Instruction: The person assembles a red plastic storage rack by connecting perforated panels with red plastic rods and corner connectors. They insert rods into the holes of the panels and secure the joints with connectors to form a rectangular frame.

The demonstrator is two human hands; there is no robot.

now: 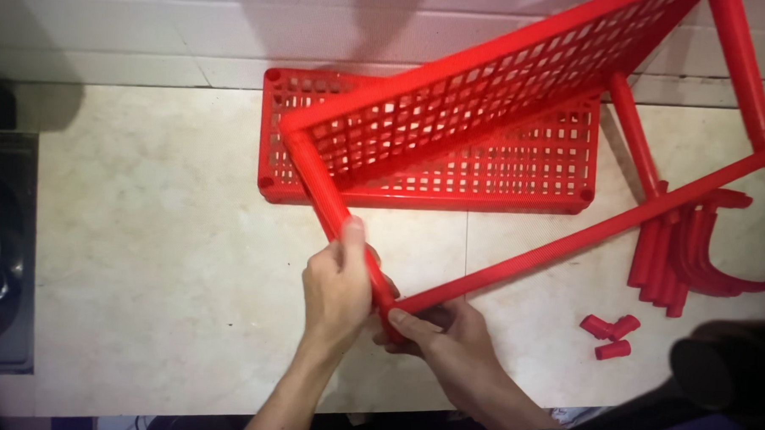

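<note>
Red tube [328, 200] gripped by left hand [336, 291]; right hand [434, 327] fingers closed under the corner joint [389, 310]. Both tubes should be held aligned, pressure kept straight.

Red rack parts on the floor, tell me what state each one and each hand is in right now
Raised shelf panel: tilted, tubes attached.
Flat shelf panel: lying on floor.
Left hand: gripping a tube.
Right hand: holding the corner where tubes meet.
Curved pieces: loose pile.
Small caps: loose on floor.

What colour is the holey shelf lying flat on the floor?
Bright red, with a grid of small square holes. The flat shelf shows best in the head view, partly behind the tilted one.
</note>
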